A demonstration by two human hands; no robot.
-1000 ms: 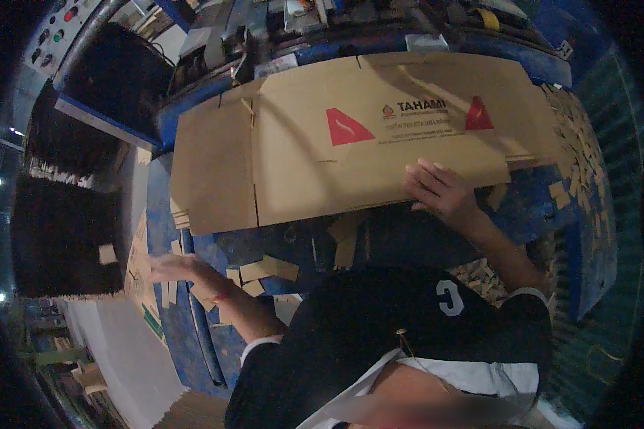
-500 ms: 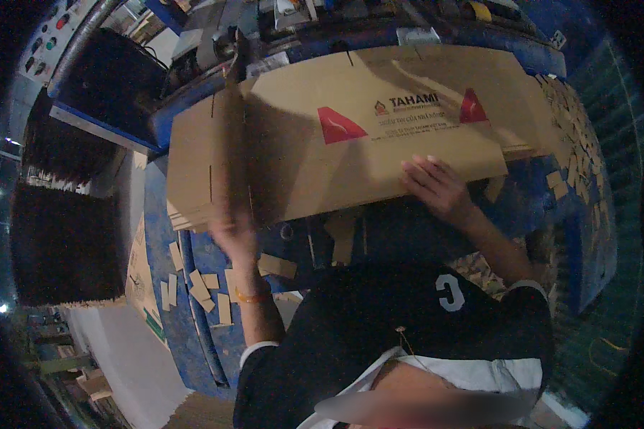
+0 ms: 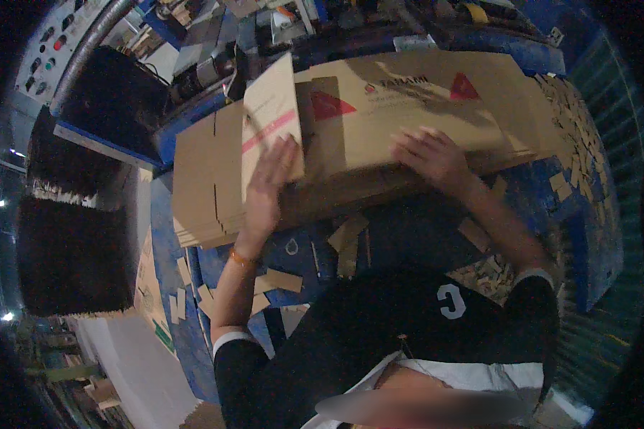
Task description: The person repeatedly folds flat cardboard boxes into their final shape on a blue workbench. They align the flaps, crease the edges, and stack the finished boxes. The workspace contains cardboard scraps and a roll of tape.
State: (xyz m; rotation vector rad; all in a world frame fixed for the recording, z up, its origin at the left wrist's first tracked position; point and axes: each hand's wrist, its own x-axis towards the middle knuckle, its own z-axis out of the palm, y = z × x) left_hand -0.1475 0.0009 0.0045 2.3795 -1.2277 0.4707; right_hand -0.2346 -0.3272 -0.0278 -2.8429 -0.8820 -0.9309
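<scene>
I have the left hand's (image 3: 270,171) fingers together against the panel (image 3: 272,100), thumb hidden; it has just swung up, so the carton (image 3: 408,118), under the right hand's (image 3: 438,159) slightly spread fingers, looks part-folded. Nearer the body than the left fingers: scraps (image 3: 285,279).

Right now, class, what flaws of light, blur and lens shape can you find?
Head view: dim and grainy, corners black, small lamps glaring at far left. Head view: dark shadows cross the cardboard, its print smeared. Head view: the cardboard's far edge bows; the left hand looks slightly soft.
</scene>
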